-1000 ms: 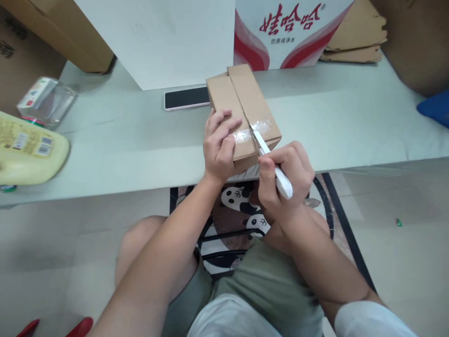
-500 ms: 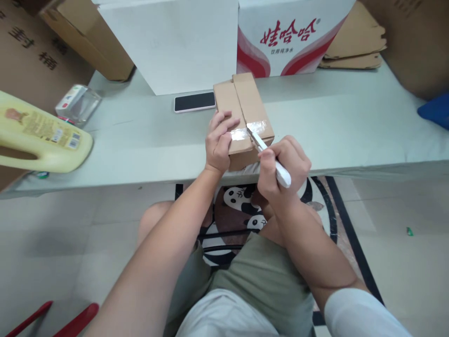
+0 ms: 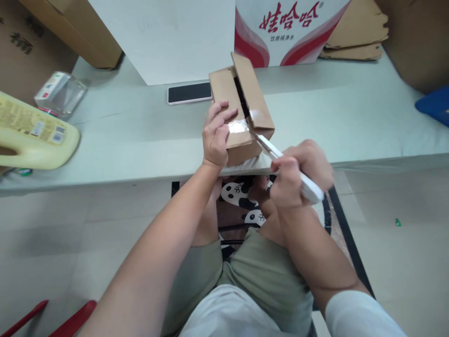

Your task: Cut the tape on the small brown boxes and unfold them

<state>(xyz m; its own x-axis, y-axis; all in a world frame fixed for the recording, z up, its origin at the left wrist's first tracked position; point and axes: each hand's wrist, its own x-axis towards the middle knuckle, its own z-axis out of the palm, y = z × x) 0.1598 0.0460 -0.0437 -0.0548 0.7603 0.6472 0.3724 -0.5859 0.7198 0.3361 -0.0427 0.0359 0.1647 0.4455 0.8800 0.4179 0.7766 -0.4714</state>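
Observation:
A small brown cardboard box rests near the table's front edge, its right flap tilted up and a dark gap showing along the seam. Clear tape crosses the left flap. My left hand grips the box's left side, fingers on top and pressing on that flap. My right hand is closed around a white-handled utility knife, whose blade end is at the front of the seam, by the raised flap's corner.
A smartphone lies left of the box. Behind stand a white carton and a red-and-white carton. At left are a yellow jug and a clear plastic container. Flattened cardboard lies at back right.
The box's right flap has lifted and the seam has parted. My right hand has drawn the knife back toward me and to the right. My left hand stays on the box.

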